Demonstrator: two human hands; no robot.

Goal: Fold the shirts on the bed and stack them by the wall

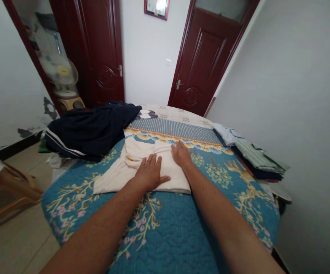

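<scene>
A cream-white shirt (113, 177) lies on the blue floral cover, its right side folded inward and its left side spread out. My left hand (151, 173) rests flat on the middle of the shirt, fingers spread and thumb pointing right. Farther up, at the shirt's right edge, my right hand (181, 154) lies flat with its fingers stretched forward. A small yellow spot shows near the collar, just left of my left hand. Cloth under both palms is hidden.
A heap of dark navy clothes (93, 127) sits on the table's left side. Folded garments (257, 158) are stacked at the right edge by the wall. The quilted blue cover (176, 232) spreads over the table. A wooden chair (13, 186) stands at left, and two dark red doors (207, 57) are behind.
</scene>
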